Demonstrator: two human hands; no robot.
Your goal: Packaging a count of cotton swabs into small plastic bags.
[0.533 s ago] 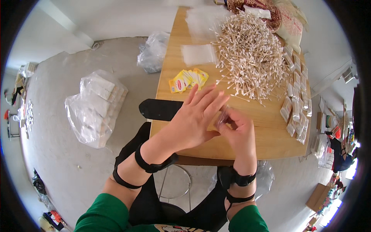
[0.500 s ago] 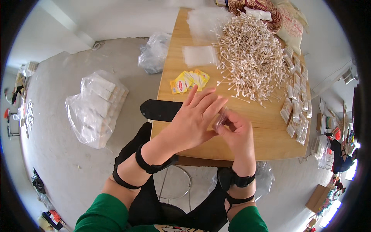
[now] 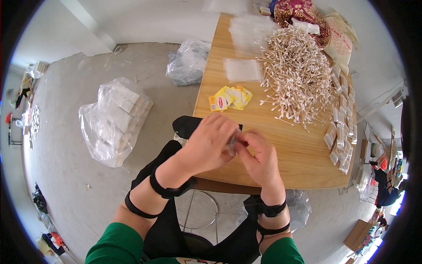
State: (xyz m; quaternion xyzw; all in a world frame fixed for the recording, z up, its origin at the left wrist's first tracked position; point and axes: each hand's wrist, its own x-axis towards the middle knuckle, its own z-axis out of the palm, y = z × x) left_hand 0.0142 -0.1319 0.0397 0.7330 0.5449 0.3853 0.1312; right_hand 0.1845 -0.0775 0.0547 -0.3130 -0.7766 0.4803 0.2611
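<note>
Near the table's front edge my two hands meet over a small clear plastic piece (image 3: 231,144), mostly covered by fingers; its exact kind is hard to tell. My left hand (image 3: 210,141) curls closed around one side of it, back of the hand up. From the other side, my right hand (image 3: 259,159) pinches it between thumb and fingers. Beneath and left of my left hand lies a black flat strip (image 3: 185,127), overhanging the table edge. Just beyond the hands is a fanned stack of yellow printed cards (image 3: 229,98).
A large heap of cotton swabs (image 3: 301,72) covers the table's (image 3: 299,160) far middle. Clear plastic bags (image 3: 242,70) lie left of it. Packed swab bags (image 3: 340,136) line the right edge. On the floor at left stands a big filled plastic bag (image 3: 116,123).
Both hands have moved left and slightly toward me with the clear plastic piece. My left fingers, stretched out before, are now curled. The view has shifted a little.
</note>
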